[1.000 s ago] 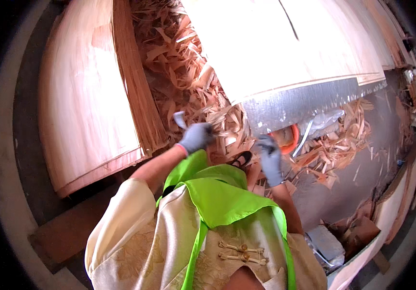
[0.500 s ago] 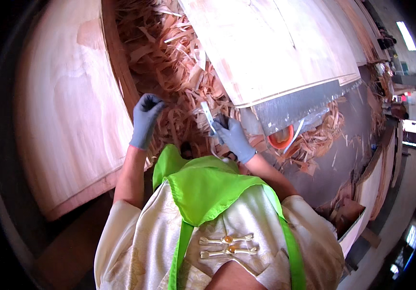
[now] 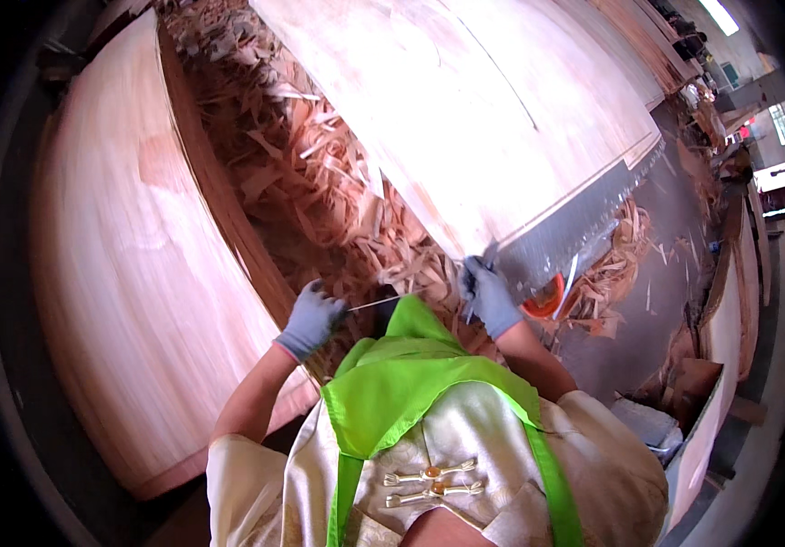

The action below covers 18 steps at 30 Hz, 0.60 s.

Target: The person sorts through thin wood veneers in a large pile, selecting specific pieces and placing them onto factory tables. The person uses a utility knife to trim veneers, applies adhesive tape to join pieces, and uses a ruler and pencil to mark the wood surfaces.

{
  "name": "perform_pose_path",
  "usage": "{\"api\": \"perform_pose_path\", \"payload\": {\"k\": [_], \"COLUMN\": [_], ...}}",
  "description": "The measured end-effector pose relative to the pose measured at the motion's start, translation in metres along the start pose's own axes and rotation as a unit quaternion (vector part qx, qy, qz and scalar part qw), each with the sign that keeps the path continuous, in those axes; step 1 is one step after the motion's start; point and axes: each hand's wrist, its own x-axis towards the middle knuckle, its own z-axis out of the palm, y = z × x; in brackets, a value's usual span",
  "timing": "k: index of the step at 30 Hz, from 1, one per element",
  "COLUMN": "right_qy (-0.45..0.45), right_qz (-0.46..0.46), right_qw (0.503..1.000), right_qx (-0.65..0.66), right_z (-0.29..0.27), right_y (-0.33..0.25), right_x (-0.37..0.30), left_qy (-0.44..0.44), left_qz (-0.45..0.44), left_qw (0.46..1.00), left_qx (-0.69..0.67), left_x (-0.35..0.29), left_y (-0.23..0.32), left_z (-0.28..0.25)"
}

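My left hand (image 3: 313,319), in a grey glove with dark fingertips, is beside the edge of the left wood stack. From its closed fingers a thin pale strip (image 3: 374,303) runs toward the right; whether it is wood, tape or cord cannot be told. My right hand (image 3: 492,299), gloved alike, is closed at the near corner of the large stack of pale veneer sheets (image 3: 502,100). A dark object shows at its fingers, mostly hidden and blurred, so its kind is unclear. The thumb side of this hand is next to the sheets' edge.
Curled wood shavings (image 3: 319,173) fill the gap between the veneer stack and another pale wood stack (image 3: 128,273) on the left. A grey plate edge (image 3: 565,223) juts out under the veneer. An orange container (image 3: 545,296) stands right of my right hand, among more shavings.
My right hand has moved right to the veneer corner, and the pale flat piece it held up no longer shows there. My left hand is lower, with a thin strip at its fingers. The view has shifted.
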Motion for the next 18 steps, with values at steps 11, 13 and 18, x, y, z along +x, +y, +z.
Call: {"api": "perform_pose_path", "payload": {"k": [11,13,18], "right_qy": [-0.038,-0.062,-0.050], "right_qz": [-0.084,-0.112,-0.106], "right_qw": [0.996,0.991,0.991], "right_qx": [-0.013,-0.027,-0.058], "right_z": [0.074,0.093,0.149], "right_y": [-0.091,-0.118,-0.147], "right_x": [0.114,0.130,0.161], "left_qy": [-0.189,-0.094,0.018], "left_qz": [-0.166,-0.211,-0.188], "left_qw": [0.967,0.948,0.689], "left_qx": [0.037,-0.220,-0.700], "left_x": [0.064,0.170,0.325], "left_y": [-0.189,-0.144,-0.109], "left_z": [-0.011,-0.047,-0.051]}}
